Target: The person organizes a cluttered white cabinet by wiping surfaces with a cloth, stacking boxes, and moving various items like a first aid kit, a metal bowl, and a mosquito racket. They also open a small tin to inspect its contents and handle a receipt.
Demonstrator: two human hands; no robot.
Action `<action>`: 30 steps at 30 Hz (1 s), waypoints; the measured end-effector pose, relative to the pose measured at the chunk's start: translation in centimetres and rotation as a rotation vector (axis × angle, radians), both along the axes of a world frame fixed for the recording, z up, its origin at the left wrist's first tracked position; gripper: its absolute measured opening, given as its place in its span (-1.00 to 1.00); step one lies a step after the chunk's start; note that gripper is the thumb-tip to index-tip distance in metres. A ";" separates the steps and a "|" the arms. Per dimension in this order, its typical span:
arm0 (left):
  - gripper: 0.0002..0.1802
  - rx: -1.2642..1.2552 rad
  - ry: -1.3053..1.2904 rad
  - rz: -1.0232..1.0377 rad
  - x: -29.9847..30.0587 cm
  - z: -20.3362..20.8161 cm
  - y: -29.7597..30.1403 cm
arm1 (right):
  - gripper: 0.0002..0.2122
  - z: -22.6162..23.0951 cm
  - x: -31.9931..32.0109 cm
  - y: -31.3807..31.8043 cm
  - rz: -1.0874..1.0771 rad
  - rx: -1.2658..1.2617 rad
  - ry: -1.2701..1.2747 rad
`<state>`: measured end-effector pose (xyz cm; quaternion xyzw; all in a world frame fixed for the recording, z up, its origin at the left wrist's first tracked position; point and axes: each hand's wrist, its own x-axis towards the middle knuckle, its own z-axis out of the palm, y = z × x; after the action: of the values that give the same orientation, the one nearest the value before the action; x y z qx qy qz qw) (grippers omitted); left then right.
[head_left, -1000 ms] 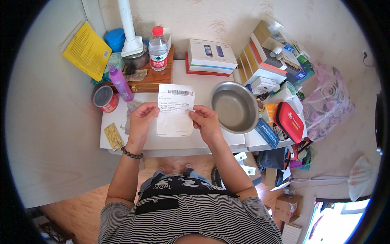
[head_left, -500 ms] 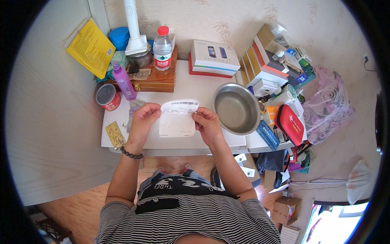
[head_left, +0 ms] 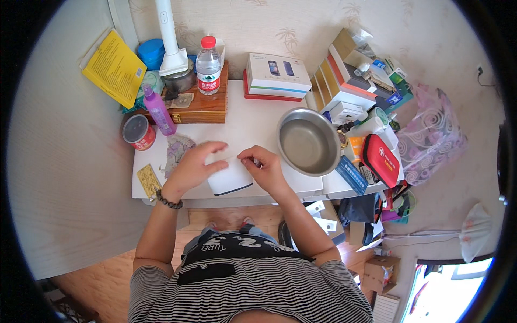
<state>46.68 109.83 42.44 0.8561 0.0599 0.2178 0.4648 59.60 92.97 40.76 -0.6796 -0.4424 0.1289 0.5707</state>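
A small white paper (head_left: 232, 177) is close to the desk's front, its blank face showing and a dark band along its lower edge. My right hand (head_left: 265, 171) pinches it by the upper right corner between thumb and fingers. Over its left side, my left hand (head_left: 197, 164) is open, thumb and fingers spread apart with nothing between them. A crumpled greyish piece (head_left: 177, 148) lies just beyond my left hand, and a gold patterned packet (head_left: 148, 181) is left of my wrist.
A steel bowl (head_left: 308, 141) stands right of my right hand. Behind are a wooden box (head_left: 207, 109) bearing a water bottle (head_left: 209, 67), and a white phone box (head_left: 280, 72). A purple bottle (head_left: 159, 110) leans at left; a red case (head_left: 381, 160) lies at right.
The paper has turned from its printed, barcoded side to a blank one. My left hand has let go of it and opened; my right hand has shifted slightly left, still pinching the paper.
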 end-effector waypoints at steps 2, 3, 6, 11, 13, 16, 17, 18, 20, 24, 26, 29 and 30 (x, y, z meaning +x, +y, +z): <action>-0.71 -0.083 0.248 -0.070 0.5 0.2 0.2 | -0.81 0.5 -0.1 0.1 0.002 0.004 -0.015; -0.69 -0.124 0.373 -0.105 0.7 0.2 0.3 | -0.78 1.2 -0.4 0.1 -0.004 -0.016 0.010; -0.75 -0.287 0.362 -0.079 0.9 -1.1 0.6 | -0.72 1.2 0.0 -0.6 0.019 -0.119 0.132; -0.78 -0.658 0.260 -0.086 0.5 -2.5 0.9 | -0.87 -1.3 0.8 -1.9 0.085 -0.209 0.361; -0.77 -0.634 0.281 -0.078 0.5 -2.7 0.9 | -0.92 -1.3 0.6 -1.8 0.067 -0.170 0.401; -0.77 -0.733 0.101 -0.012 1.0 -1.7 -0.5 | -0.92 -2.1 0.8 -1.8 0.062 -0.125 0.386; -0.79 -0.712 0.088 0.009 1.1 -1.9 -0.4 | -0.92 -1.9 0.8 -1.8 0.063 -0.139 0.373; -0.80 -0.691 0.075 0.028 1.2 -2.3 -0.2 | -0.92 -1.7 0.9 -1.8 0.063 -0.153 0.361; -0.85 -0.569 0.106 0.079 1.6 -2.3 -0.1 | -0.92 -1.5 0.9 -1.9 0.046 -0.216 0.301; -0.92 -0.247 0.182 0.136 1.6 -1.0 -1.2 | -0.92 1.6 -0.5 -2.2 -0.122 -0.260 -0.059; -0.93 -0.162 0.152 0.097 1.5 -0.2 -2.3 | -0.91 2.0 -0.6 -1.9 -0.081 -0.123 -0.046; -0.93 -0.138 0.076 0.023 1.7 0.4 -3.6 | -0.91 2.0 -0.6 -1.8 -0.071 0.007 -0.034; -0.93 -0.166 0.044 0.012 1.9 0.4 -3.6 | -0.91 2.2 -0.4 -2.2 -0.075 0.037 -0.031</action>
<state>48.54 106.22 42.87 0.8188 0.0931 0.1963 0.5314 59.16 90.78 43.00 -0.6869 -0.4278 0.0885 0.5807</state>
